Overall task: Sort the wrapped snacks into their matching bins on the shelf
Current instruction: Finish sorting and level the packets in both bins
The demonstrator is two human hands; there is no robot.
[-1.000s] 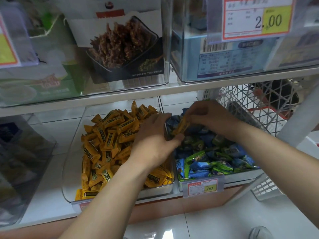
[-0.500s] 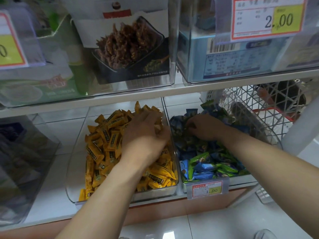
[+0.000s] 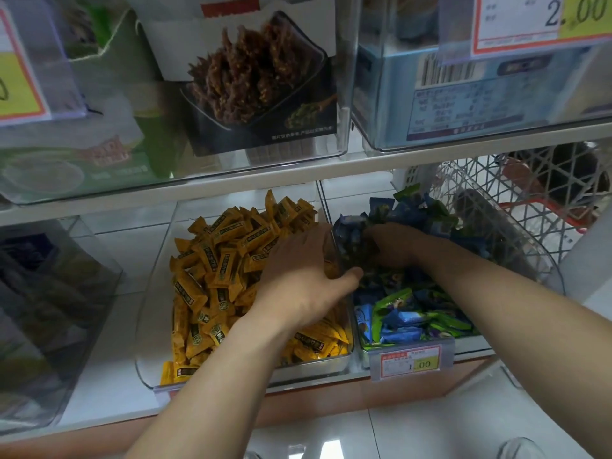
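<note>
While right hand (image 3: pixel 394 243) digs blue snacks (image 3: pixel 404 321), grip hidden, sift gently for strays; left hand (image 3: pixel 298 276) flat, grip apart, on yellow snacks (image 3: pixel 212 260).

right hand (image 3: pixel 394 241) fingertips buried, price tag (image 3: pixel 543 24) cropped

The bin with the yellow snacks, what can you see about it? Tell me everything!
The bin is a clear plastic tub with rounded corners, sitting on the lower white shelf. Yellow snacks with dark labels are heaped in it, mostly toward the right and back; its left part shows bare floor. The left hand rests on the heap by the right wall, thumb reaching past that wall.
</note>
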